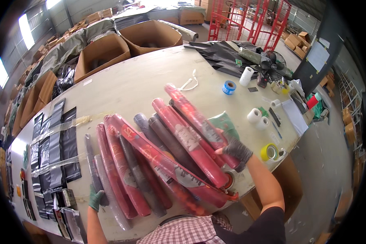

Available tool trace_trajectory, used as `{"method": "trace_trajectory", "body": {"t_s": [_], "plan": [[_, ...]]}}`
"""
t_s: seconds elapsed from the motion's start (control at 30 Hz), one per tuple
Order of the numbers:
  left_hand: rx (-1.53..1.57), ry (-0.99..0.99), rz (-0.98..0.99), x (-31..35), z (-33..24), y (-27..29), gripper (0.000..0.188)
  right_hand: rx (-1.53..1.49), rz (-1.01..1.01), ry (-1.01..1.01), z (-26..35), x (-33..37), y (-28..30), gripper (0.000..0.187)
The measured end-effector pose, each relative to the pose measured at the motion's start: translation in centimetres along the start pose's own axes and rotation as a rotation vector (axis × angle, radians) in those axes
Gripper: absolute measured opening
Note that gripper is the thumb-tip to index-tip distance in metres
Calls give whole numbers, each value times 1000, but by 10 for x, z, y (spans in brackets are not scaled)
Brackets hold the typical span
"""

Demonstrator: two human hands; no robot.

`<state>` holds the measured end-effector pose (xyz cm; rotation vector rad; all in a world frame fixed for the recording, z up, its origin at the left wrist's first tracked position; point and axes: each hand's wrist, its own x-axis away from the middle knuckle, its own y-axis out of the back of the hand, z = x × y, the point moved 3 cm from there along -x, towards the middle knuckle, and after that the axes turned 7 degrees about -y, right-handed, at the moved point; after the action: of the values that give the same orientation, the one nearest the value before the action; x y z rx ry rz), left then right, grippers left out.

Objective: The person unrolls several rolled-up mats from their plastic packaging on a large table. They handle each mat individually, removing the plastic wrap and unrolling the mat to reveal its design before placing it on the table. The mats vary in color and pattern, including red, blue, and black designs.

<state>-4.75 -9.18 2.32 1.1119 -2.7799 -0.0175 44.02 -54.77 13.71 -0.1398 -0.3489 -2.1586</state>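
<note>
Well, our left hand touched the lower end of a grey roll, though we could not tell whether it gripped. Beside that, more rolls lay across the table, and our right hand grasped the rightmost red roll low down, near yellow tape.

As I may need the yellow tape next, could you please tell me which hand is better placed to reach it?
Probably the right hand: it is on the rightmost roll, near the yellow tape. The left hand is at the leftmost roll, farther away.
</note>
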Motion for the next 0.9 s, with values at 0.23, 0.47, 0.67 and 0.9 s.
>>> {"method": "trace_trajectory", "body": {"t_s": [0.23, 0.47, 0.67, 0.9], "plan": [[-56, 20, -207, -17, 31, 23, 65, 738, -119, 201, 61, -42, -68, 57], [-845, -197, -380, -15, 8, -17, 75, 897, -171, -93, -62, -51, 21, 76], [-1027, -142, -375, -7, -17, -37, 75, 208, -53, -101, -25, -43, 21, 63], [-720, -107, -455, -8, 2, -23, 68, -188, 227, -148, 92, -6, -63, 40]]}}
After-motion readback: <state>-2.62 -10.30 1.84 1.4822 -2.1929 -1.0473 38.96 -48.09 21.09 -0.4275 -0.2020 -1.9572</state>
